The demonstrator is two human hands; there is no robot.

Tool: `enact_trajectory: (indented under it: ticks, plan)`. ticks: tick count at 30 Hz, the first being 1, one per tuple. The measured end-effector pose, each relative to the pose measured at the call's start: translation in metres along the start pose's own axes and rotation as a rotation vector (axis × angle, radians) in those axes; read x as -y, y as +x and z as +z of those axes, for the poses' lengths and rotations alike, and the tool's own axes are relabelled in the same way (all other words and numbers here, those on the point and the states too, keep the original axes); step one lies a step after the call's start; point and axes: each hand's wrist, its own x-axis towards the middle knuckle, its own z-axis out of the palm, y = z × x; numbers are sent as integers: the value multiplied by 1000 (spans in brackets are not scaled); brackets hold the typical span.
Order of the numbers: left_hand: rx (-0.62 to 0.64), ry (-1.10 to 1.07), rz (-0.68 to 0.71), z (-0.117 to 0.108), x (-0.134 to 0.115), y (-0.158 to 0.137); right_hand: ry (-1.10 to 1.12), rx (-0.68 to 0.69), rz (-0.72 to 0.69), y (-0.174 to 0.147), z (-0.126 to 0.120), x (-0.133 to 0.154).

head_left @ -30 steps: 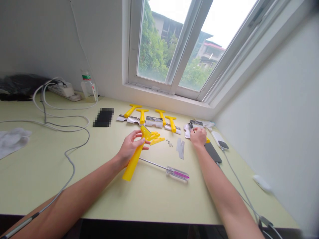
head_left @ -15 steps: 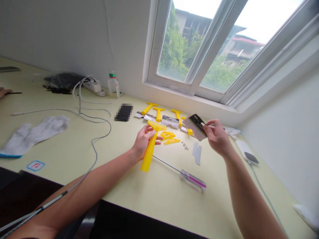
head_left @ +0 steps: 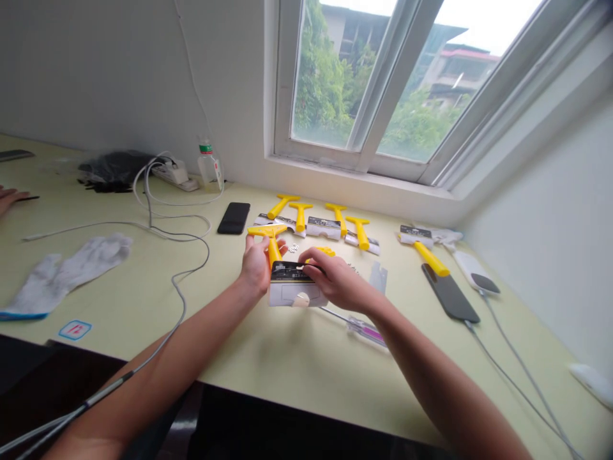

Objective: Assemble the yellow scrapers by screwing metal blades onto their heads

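My left hand (head_left: pixel 256 267) is closed around a yellow scraper (head_left: pixel 267 231), its T-shaped head pointing up. In my right hand (head_left: pixel 339 282), the fingers pinch a black-and-white packaging card (head_left: pixel 291 295) by its upper edge. The card hangs in front of the scraper's lower handle and hides it; whether the handle goes through the card I cannot tell. Behind my right hand lie yellow plastic pieces (head_left: pixel 322 251) and a grey metal plate (head_left: pixel 378 276). A clear-handled screwdriver (head_left: pixel 368 331) rests under my right forearm. Small metal bits (head_left: pixel 294 248) lie beyond my left fingers.
Several yellow scrapers (head_left: pixel 300 217) with cards lie below the window; another scraper (head_left: pixel 431 259) is at right, beside a charging phone (head_left: pixel 450 295). A black phone (head_left: pixel 234 218), glove (head_left: pixel 71 268), bottle (head_left: pixel 209 171) and cable (head_left: pixel 184 300) are left. Another person's hand (head_left: pixel 8 197) shows far left.
My right hand has brought the card left and down, up to the scraper in my left hand. The scraper has shifted slightly left. The right-hand scraper and phone are now uncovered.
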Motion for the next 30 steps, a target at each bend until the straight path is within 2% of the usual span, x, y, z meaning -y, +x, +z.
enact_trajectory:
  ticks: [3,11,15,19,23,30]
  plan:
    - [25,16,-1,0,3,-3,-52,-39,52,5,5,-3]
    - [80,118,91,-1,5,-1,-330,-118,60,1,13,-9]
    - [89,165,120,0,5,-4,-119,-119,23,0,12,-7]
    - [78,156,77,7,0,-8,145,-68,93,0,6,-6]
    - [97,152,95,8,-1,-9,192,-15,103,-2,2,-5]
    - [103,210,137,-1,4,-1,398,245,49,-9,-9,-2]
